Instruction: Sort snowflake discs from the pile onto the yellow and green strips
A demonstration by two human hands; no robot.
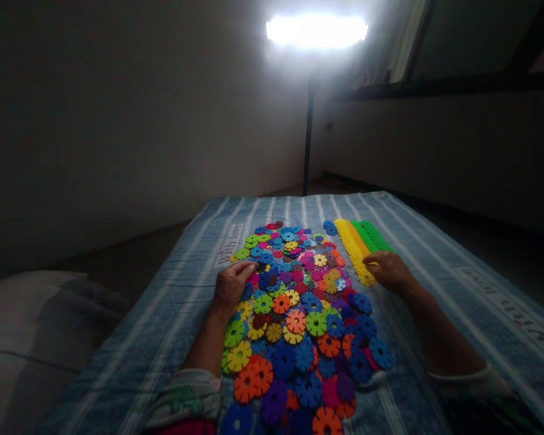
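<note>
A wide pile of notched plastic discs (295,320) in many colours, flower-like with slots round their rims, lies on a striped cloth. At the pile's left edge is my left hand (231,286), thumb and fingers pinched together; whatever they hold is too small to make out. My right hand (391,273) is closed at the near end of a long yellow row of overlapping discs (351,244), with a bit of yellow disc between its fingertips. Beside that row run green rows of discs (372,234), partly hidden behind the right hand. Blue discs (330,227) lie by the yellow row's far end.
The striped blue cloth (172,314) covers the surface and bears printed lettering. A bright lamp (317,31) on a dark pole (308,136) stands beyond the far edge. Pale covered material (40,326) lies at lower left, with a thin cord (27,357) across it.
</note>
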